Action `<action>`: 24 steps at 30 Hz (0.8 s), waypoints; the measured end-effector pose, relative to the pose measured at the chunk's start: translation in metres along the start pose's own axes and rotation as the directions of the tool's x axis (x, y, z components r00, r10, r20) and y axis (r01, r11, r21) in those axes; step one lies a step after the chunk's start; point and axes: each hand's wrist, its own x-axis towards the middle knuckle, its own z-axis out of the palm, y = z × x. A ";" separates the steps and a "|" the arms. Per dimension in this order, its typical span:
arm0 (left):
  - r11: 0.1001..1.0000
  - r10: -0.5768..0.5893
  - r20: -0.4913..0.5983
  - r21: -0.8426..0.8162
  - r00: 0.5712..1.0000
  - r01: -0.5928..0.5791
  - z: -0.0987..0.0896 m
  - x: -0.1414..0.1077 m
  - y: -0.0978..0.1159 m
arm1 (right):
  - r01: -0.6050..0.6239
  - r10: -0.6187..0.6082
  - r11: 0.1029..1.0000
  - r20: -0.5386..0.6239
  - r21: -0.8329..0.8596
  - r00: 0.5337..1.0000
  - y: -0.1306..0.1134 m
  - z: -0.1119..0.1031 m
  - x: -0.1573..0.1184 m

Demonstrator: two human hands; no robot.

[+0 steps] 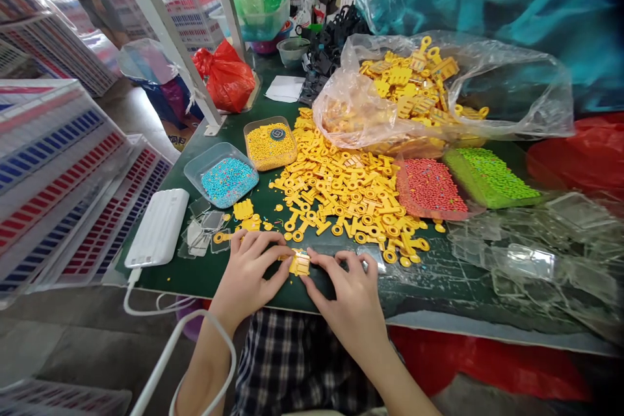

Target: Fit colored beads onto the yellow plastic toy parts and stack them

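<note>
At the front edge of the green table, a small yellow plastic piece (299,262) with raised slots sits between my two hands. My left hand (253,270) pinches its left side with thumb and forefinger. From the right, my right hand (344,286) grips the same piece between thumb and index finger, its other fingers curled. Just beyond lies a wide heap of yellow plastic parts (346,188) with ring ends. A few more yellow pieces (244,210) lie past my left hand. A clear flat plastic piece (373,259) rests beside my right fingers.
Trays of blue beads (229,181), yellow beads (271,146), red beads (431,185) and green beads (492,172) surround the heap. A white power bank (158,227) with a cable stands left. Clear plastic covers (550,253) lie right. Behind is an open bag of yellow parts (409,91).
</note>
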 end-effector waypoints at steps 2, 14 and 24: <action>1.000 -0.005 0.013 0.008 1.000 0.005 0.001 0.000 -0.001 | 0.004 -0.004 1.000 0.001 0.004 1.000 0.000 0.000 0.000; 0.985 -0.071 0.178 0.166 0.981 0.041 -0.005 0.008 0.011 | 0.001 -0.001 1.000 0.031 -0.002 1.000 0.001 0.000 -0.003; 0.894 -0.037 0.235 0.442 0.971 -0.073 -0.003 0.013 0.025 | -0.034 0.034 0.999 0.045 0.018 0.998 0.001 -0.001 -0.003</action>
